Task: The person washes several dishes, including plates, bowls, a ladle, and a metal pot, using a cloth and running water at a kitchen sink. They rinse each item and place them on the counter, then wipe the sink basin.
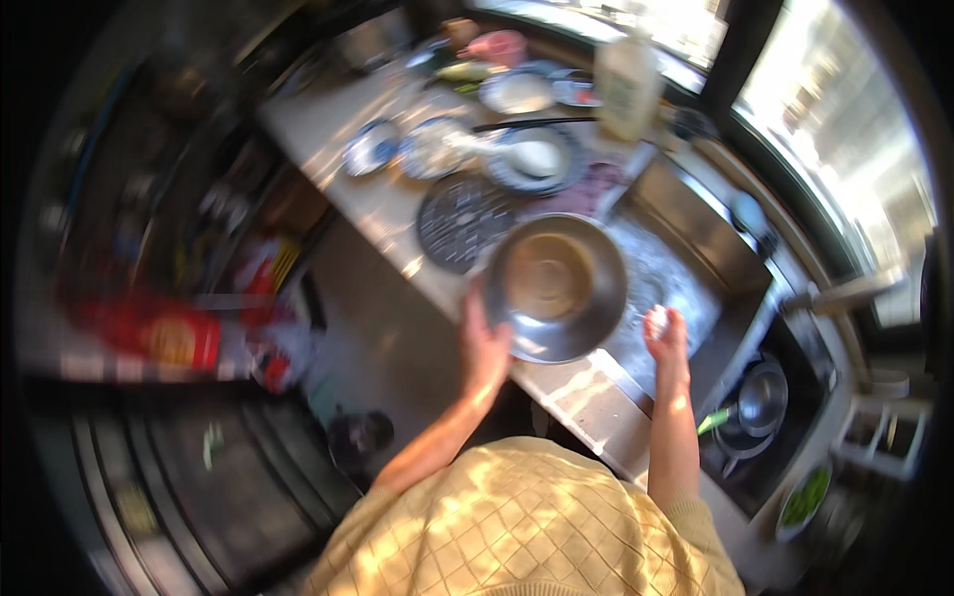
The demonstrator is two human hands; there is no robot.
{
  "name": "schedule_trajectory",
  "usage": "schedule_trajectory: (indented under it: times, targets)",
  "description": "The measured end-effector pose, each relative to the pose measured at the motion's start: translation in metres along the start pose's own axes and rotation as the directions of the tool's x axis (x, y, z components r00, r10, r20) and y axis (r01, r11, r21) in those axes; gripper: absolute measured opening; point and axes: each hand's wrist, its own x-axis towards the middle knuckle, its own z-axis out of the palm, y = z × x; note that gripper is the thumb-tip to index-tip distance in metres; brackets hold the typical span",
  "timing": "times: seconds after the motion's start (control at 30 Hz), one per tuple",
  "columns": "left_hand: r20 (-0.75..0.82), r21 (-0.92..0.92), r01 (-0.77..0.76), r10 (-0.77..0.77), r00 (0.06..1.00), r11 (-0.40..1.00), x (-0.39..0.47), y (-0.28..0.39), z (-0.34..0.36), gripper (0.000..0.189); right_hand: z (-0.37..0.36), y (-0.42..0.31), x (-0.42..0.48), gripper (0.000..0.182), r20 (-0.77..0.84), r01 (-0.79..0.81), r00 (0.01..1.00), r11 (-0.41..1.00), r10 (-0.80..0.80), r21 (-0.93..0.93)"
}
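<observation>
A round stainless steel bowl (pixel 607 298) is in front of me, over the counter edge beside the sink. My left hand (pixel 483 339) grips its near left rim, thumb on the inside. The brownish round bottom looks wet or shiny, though blur hides whether anything lies in it. To the right of the bowl and apart from it, my right hand (pixel 667 335) is curled over the front of the metal sink (pixel 671 268). Something small and white (pixel 657 320) shows between its fingers, too blurred to name.
Behind the bowl, a dark perforated round rack (pixel 462 220) lies on the counter (pixel 328 127). Blue-rimmed dishes, a white ladle or spoon (pixel 533 158) and a large plastic jug (pixel 626 89) stand farther back. At right are a strainer (pixel 762 395) and a dish of greens (pixel 806 495).
</observation>
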Motion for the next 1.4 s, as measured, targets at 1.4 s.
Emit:
schedule_trajectory:
  times: [1.4]
  targets:
    - [-0.706, -0.676, 0.382, -0.702, -0.091, 0.63, -0.449, -0.359, -0.531, 0.075, -0.018, 0.966, -0.199, 0.024, 0.025, 0.004, 0.621, 0.028, 0.784, -1.0]
